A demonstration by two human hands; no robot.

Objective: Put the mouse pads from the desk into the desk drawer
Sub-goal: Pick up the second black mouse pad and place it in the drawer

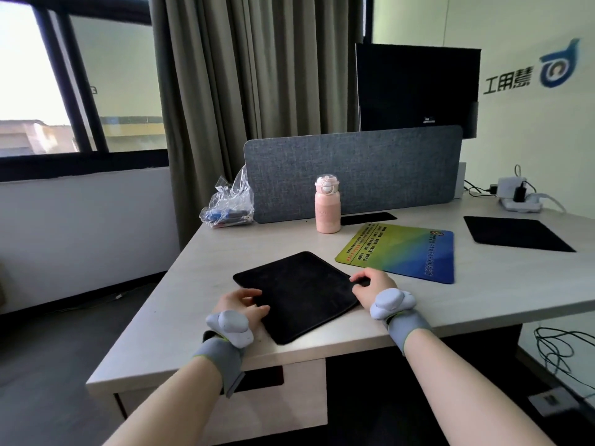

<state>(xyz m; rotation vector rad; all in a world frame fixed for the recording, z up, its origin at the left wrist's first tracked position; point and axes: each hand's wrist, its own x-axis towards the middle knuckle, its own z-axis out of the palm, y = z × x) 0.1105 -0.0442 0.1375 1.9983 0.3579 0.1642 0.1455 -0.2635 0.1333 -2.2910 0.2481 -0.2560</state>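
Note:
A black mouse pad [297, 292] lies flat near the desk's front edge. My left hand [243, 305] rests on its left edge with fingers curled over the pad. Fingers of my right hand [373, 286] pinch the pad's right edge. A rainbow-coloured mouse pad [402, 252] lies behind it to the right. Another black mouse pad [515, 233] sits at the far right. The desk drawer [267, 391] under the front edge is shut, its dark handle slot showing.
A pink bottle [327, 204] stands upright behind the pads. A clear plastic bag [228, 204] lies at the back left beside a grey divider panel [354, 175]. A power strip with cables [518, 197] sits at the back right. Loose cables [553, 349] hang below the desk's right side.

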